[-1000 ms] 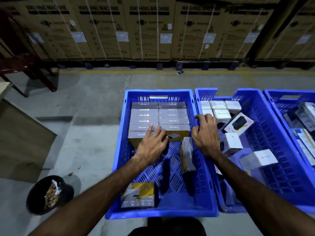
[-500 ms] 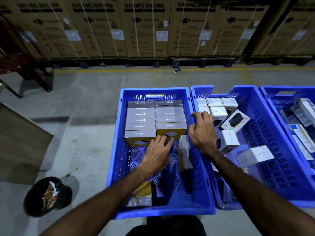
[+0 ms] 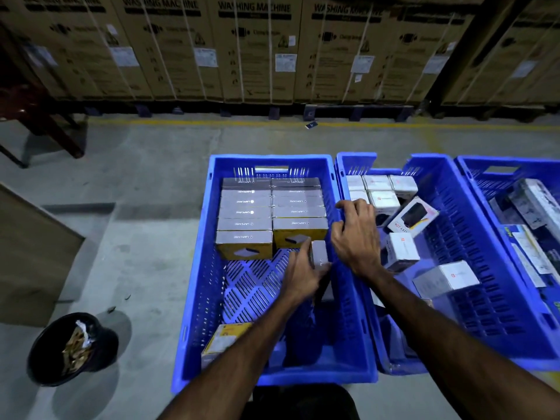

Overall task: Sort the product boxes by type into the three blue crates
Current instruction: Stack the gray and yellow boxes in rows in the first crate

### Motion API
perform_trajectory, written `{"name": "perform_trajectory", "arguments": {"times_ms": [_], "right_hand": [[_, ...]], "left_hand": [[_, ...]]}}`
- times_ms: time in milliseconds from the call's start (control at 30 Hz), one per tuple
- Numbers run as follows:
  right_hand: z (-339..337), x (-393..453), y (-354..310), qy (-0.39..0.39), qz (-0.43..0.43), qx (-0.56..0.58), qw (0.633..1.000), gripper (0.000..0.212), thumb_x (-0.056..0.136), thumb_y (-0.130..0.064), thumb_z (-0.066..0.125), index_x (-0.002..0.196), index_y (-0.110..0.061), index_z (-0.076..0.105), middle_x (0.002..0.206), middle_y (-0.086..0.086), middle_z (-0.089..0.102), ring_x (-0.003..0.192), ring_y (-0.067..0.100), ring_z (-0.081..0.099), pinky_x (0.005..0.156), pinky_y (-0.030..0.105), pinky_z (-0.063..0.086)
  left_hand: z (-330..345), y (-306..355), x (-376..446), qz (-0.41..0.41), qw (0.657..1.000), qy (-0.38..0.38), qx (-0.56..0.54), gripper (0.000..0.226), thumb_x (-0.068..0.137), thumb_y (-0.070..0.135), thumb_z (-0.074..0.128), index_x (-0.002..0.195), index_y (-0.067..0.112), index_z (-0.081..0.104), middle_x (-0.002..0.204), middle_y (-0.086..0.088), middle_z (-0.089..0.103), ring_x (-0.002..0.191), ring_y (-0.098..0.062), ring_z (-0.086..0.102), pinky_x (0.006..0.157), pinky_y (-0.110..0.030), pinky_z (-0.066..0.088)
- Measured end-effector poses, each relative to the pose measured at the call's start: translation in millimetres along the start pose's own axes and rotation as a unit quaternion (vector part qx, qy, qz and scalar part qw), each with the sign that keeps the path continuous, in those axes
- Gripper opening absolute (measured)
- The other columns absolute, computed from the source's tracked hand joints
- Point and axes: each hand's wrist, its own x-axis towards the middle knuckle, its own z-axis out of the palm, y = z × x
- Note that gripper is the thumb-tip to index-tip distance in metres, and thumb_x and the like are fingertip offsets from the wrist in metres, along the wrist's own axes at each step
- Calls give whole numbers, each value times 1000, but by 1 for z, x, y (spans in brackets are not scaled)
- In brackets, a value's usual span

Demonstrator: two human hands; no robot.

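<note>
With our left hand (image 3: 300, 269) gripping an upright grey box (image 3: 318, 253) in the left crate (image 3: 197, 268) and our right hand (image 3: 356, 234) loosely curled on its rim, empty, we next judge it needs laying into the stacked row (image 3: 272, 213).

Single head cam, wide-angle, looking forward and down from above the crates.

Only one view, so no overlap to report. Lens sits close over the left blue crate (image 3: 194, 268), which fills the lower centre of the frame; the middle crate (image 3: 491, 298) and the right crate (image 3: 472, 171) run off the right edge. Both forearms enter from the bottom edge, hands mid-frame. Upper third faces a row of washing machine cartons (image 3: 254, 50) across the floor (image 3: 145, 177); straight lines bow toward the edges.
</note>
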Motion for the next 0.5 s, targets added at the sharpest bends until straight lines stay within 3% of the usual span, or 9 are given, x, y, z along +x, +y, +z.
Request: {"name": "perform_trajectory", "arguments": {"times_ms": [133,200,267,333,400,500], "right_hand": [[0,0,2,-1,-1,-5,1000,37,85,-15,52,121,-12,61,112,11,56,108,29,47,86,41,45],[0,0,1,-2,1,-5,1000,37,85,-14,53,122,-12,61,112,11,55,108,29,46,84,40,45],[0,0,1,-1,2,-3,1000,37,85,-12,54,122,-12,61,112,11,55,108,29,46,84,41,46],[0,0,2,-2,2,-4,1000,37,85,-12,55,122,-13,61,113,11,55,109,29,47,85,42,47],[0,0,2,-5,3,-5,1000,37,86,-13,56,123,-13,61,114,11,55,110,29,46,86,41,47],[0,0,1,-8,2,-2,1000,37,87,-13,56,124,-13,61,115,11,56,111,29,46,88,41,45]], "left_hand": [[0,-7,-5,-13,997,66,34,70,95,45,69,151,21,34,134,-10,60,118,-37,64,85,-42,54],[-5,-23,-17,-39,997,56,22,76,96,49,67,155,15,32,141,-13,59,125,-39,61,89,-40,52],[-16,-26,-33,-49,998,49,3,74,91,48,68,151,19,36,137,-10,63,123,-39,61,91,-41,53],[-28,-18,-45,16,997,61,44,54,86,47,58,133,27,44,120,-7,67,109,-40,63,79,-46,52],[-42,-5,-52,95,985,101,106,39,85,32,55,122,32,44,114,-3,64,101,-39,62,71,-47,50],[-60,12,-52,237,941,147,191,48,80,5,59,124,24,50,108,-1,62,91,-30,61,69,-46,52]]}}
